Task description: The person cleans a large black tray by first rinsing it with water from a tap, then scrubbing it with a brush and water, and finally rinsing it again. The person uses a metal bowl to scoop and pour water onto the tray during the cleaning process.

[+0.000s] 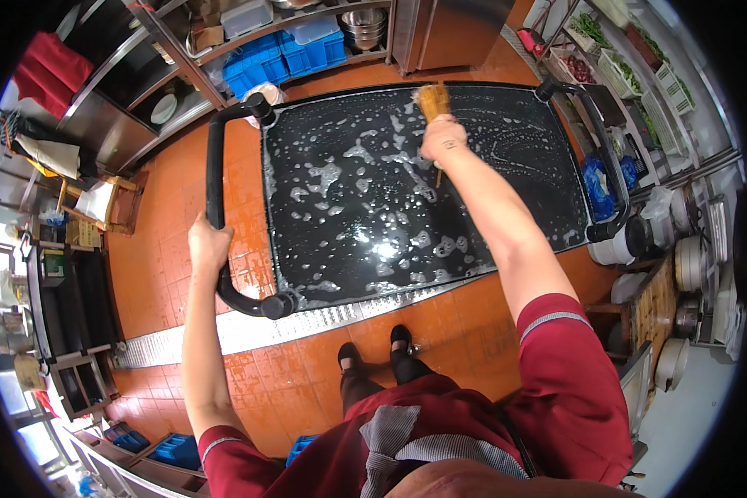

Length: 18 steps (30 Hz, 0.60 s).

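A black flat-topped cart [526, 202] stands before me, its wet top spotted with white soap suds [325, 177]. My left hand [209, 244] is wrapped around the black tubular handle [215, 165] at the cart's left end. In my right hand [444, 138] is a bamboo brush [434, 103], gripped near the base of its bristles. The bristles lie over the far edge of the top, and a thin end of the brush shows below my fist. Curved streaks of foam mark the surface to the right of the brush. The cart's wheels are hidden.
A metal drain grate [380, 306] crosses the wet orange tile floor [168, 249] on the near side. Blue crates [314, 53] and steel bowls [364, 28] fill a shelf behind. Vegetable baskets [619, 73] line the right wall. A small wooden chair [121, 205] stands left.
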Each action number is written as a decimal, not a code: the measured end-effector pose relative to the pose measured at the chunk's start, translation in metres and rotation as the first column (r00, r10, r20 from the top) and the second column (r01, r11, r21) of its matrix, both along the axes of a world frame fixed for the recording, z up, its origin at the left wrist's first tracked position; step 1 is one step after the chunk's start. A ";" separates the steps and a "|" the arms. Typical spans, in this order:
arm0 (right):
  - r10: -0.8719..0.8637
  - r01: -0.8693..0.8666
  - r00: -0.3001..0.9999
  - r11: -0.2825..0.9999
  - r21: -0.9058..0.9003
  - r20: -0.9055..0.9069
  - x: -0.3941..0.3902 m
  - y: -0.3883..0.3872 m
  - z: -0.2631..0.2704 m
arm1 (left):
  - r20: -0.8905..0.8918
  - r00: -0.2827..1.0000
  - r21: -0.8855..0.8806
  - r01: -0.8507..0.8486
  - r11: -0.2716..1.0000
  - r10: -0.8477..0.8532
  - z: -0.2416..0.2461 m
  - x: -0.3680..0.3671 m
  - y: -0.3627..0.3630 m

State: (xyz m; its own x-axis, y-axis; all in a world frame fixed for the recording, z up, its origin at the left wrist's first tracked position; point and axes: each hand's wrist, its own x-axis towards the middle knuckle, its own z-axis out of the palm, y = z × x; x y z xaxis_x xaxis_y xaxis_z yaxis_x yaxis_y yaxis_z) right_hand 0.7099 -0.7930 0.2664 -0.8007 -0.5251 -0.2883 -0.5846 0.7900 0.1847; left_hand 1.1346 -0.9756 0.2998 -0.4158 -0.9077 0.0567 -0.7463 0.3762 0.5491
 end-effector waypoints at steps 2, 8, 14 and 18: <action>0.083 -0.083 0.997 0.997 -0.005 0.009 0.043 -0.027 0.003 | -0.021 1.000 -0.002 0.004 1.000 -0.004 -0.003 0.002 0.000; 0.362 -0.363 0.931 0.931 0.031 0.048 0.158 -0.119 -0.001 | -0.044 0.999 0.035 -0.006 0.999 0.008 -0.010 0.005 0.004; 0.423 -0.422 0.906 0.904 0.064 -0.011 0.214 -0.159 -0.003 | 0.014 0.999 0.097 -0.032 0.995 0.030 -0.011 0.000 0.012; 0.435 -0.431 0.900 0.896 -0.105 0.022 0.217 -0.121 0.001 | 0.019 0.999 0.105 -0.040 0.994 0.039 -0.006 -0.001 0.011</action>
State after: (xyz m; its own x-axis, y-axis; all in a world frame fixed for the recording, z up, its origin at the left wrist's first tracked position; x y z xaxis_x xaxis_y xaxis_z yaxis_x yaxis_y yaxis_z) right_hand 0.9270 -0.9141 0.2675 -0.4754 -0.8439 -0.2488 -0.8787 0.4692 0.0875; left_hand 1.1338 -0.9642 0.2934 -0.3797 -0.9239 -0.0469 -0.7692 0.2871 0.5709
